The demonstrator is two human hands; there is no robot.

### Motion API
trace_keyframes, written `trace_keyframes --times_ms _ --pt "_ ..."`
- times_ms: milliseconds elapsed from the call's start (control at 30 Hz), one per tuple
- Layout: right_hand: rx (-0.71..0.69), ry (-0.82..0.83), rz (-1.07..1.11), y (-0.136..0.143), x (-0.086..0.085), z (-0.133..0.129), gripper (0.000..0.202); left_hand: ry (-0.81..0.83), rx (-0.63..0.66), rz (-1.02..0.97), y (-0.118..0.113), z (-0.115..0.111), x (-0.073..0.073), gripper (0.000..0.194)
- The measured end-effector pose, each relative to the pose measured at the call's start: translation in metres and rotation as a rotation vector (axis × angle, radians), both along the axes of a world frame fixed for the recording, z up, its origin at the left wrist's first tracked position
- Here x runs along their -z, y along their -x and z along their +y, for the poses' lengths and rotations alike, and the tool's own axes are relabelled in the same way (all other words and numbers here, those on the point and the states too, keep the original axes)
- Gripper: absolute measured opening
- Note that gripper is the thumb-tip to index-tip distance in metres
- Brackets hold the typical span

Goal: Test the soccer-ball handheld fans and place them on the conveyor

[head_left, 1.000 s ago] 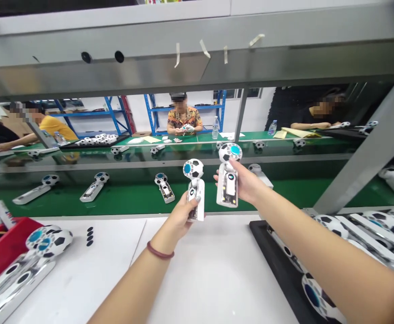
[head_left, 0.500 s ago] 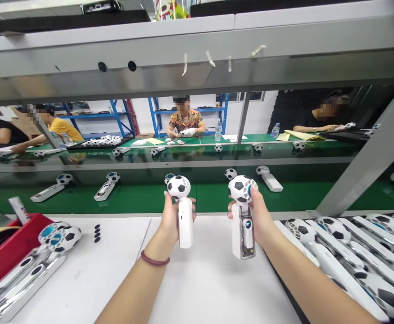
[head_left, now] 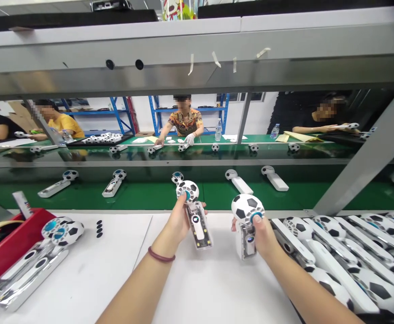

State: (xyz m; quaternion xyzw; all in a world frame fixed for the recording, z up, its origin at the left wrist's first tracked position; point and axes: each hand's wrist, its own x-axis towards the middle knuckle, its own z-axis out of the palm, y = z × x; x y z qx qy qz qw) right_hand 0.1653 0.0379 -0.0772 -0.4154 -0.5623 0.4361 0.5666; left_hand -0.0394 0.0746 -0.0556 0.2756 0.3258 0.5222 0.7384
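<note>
My left hand (head_left: 179, 216) is closed around a handheld fan (head_left: 200, 229) with a football-patterned head, its thumb on the blue centre of the head. The clear front of that handle faces me and shows a small round display. In my right hand (head_left: 262, 229) is a second handheld fan (head_left: 247, 211), head up, with the thumb at its blue centre. Its handle is turned partly sideways and looks foreshortened. Both fans are held apart above the white work surface (head_left: 197, 283). My fingers behind the handles are mostly hidden.
More fans lie on the green conveyor (head_left: 149, 198) ahead. At right a dark tray holds many fans (head_left: 332, 265). At left are two fans (head_left: 34, 270), a red bin (head_left: 17, 243) and black discs (head_left: 99, 228). A slanted metal post (head_left: 362, 153) and overhead shelf frame the bench; co-workers sit opposite.
The left fan has turned from its plain white side to its clear front, its thumb now on the blue centre. The right fan's head has tipped toward me and moved slightly lower.
</note>
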Motion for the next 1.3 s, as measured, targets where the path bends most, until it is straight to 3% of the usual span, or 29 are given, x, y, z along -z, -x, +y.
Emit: trace_keyframes --times_ms 267,433,500,600,733,833,967,1300 --pt "0.018 -0.066 0.077 0.007 0.012 -0.003 0.054 0.022 0.094 0.19 -0.009 -0.003 0.004 0.07" --pt "0.004 0.12 0.158 0.017 0.019 0.0 0.059 -0.188 -0.158 0.237 -0.004 0.001 0.015 0.049" --pt "-0.03 0.236 0.136 0.02 0.021 0.001 0.052 -0.241 -0.178 0.258 -0.001 0.0 0.026 0.047" --pt "-0.087 0.408 0.145 0.026 0.022 0.0 0.045 -0.196 -0.049 0.283 0.003 -0.009 0.047 0.052" --pt "-0.1 0.542 0.27 0.03 0.018 -0.005 0.034 -0.047 0.221 0.219 0.005 -0.026 0.063 0.034" --pt "-0.144 0.589 0.366 0.028 0.012 -0.01 0.03 0.004 0.291 0.135 0.004 -0.035 0.063 0.028" --pt "-0.289 0.657 0.49 0.025 0.005 -0.018 0.026 -0.031 0.401 0.074 0.003 -0.04 0.057 0.044" --pt "-0.372 0.668 0.494 0.03 -0.001 -0.024 0.046 -0.057 0.35 0.191 -0.001 -0.04 0.059 0.056"
